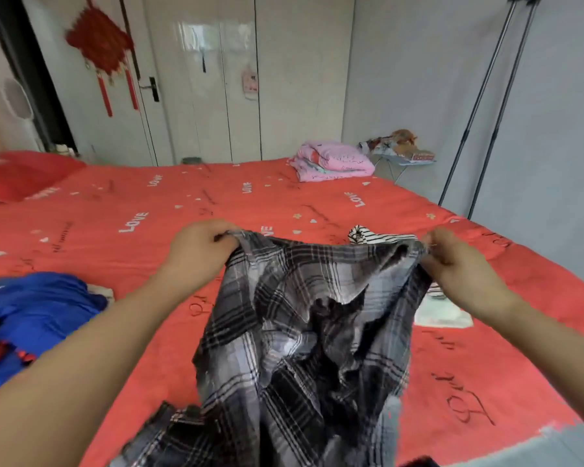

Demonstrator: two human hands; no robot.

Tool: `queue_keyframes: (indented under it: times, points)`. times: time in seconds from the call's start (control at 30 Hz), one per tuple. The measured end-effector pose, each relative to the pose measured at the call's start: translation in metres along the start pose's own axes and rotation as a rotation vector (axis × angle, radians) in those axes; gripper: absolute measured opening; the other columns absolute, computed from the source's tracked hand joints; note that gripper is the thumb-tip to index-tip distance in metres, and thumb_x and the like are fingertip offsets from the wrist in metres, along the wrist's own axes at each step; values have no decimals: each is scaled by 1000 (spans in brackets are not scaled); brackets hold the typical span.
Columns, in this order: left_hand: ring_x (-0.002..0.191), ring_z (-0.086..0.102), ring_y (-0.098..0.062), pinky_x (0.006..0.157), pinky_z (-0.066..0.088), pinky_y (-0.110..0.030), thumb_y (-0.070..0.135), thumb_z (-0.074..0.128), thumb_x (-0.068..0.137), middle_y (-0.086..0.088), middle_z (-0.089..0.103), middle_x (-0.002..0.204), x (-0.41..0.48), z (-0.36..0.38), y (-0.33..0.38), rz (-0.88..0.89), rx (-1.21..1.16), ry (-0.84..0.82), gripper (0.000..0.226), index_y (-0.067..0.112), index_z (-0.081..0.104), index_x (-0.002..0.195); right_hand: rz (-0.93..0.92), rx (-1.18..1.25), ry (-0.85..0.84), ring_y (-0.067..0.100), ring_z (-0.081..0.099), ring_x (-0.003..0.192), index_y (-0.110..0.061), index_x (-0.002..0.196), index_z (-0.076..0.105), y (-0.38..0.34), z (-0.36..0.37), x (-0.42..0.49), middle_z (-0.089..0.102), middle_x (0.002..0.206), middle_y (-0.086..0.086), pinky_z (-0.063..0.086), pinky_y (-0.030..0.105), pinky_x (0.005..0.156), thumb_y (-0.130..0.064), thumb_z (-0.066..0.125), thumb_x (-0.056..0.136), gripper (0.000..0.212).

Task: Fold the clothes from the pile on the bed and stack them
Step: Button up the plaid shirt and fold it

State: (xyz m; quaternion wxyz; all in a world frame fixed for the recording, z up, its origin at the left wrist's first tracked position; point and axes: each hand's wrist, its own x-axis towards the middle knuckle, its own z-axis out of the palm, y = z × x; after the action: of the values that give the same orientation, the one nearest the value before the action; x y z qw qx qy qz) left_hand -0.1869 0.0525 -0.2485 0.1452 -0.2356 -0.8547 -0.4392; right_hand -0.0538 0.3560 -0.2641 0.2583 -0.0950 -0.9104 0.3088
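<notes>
A grey and black plaid shirt point(294, 332) hangs in front of me over the red bed point(149, 237). My left hand point(199, 254) grips its upper left edge and my right hand point(459, 264) grips its upper right edge, so the cloth is stretched between them and droops crumpled below. Behind the shirt a black-and-white striped garment point(368, 235) lies on the bed, mostly hidden. A blue garment point(31, 315) lies bunched at the left edge of the bed.
A folded pink blanket point(334, 161) sits at the bed's far right corner. A red pillow point(17, 175) lies at the far left. A pale cloth point(442, 313) lies under my right wrist. White wardrobe doors point(243, 79) stand behind the bed, a metal stand point(479, 96) at right.
</notes>
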Motion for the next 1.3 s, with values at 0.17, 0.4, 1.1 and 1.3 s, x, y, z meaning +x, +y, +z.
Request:
queue_keyframes:
  times: [0.17, 0.4, 1.1, 1.3]
  points:
    - [62, 46, -16, 61, 35, -31, 17, 52, 73, 5, 53, 54, 35, -81, 65, -99, -421, 100, 25, 18, 57, 48, -70, 124, 180, 20, 50, 84, -22, 83, 48, -95, -42, 63, 57, 82, 4, 36, 31, 74, -16, 49, 93, 12]
    - [66, 56, -21, 65, 44, -31, 18, 56, 83, -9, 59, 65, 56, -186, 136, 14, -421, 209, 16, 12, 56, 69, -322, -47, 397, 32, 55, 98, -13, 95, 56, -215, -114, 95, 62, 102, 18, 31, 33, 70, -23, 50, 92, 11]
    - [71, 43, -24, 62, 29, -28, 30, 59, 81, -3, 45, 60, 76, -243, 160, 195, 344, 665, 32, 13, 44, 59, -455, -307, 349, 29, 47, 73, -17, 59, 52, -275, -129, 116, 54, 61, 3, 15, 32, 56, -32, 56, 89, 33]
    - [72, 43, -25, 63, 36, -30, 38, 53, 85, -7, 49, 77, 133, -172, 60, -6, 445, 534, 29, 10, 52, 78, -376, -452, 193, 38, 59, 97, -12, 96, 64, -213, -30, 191, 66, 104, 20, 39, 34, 69, -37, 51, 92, 29]
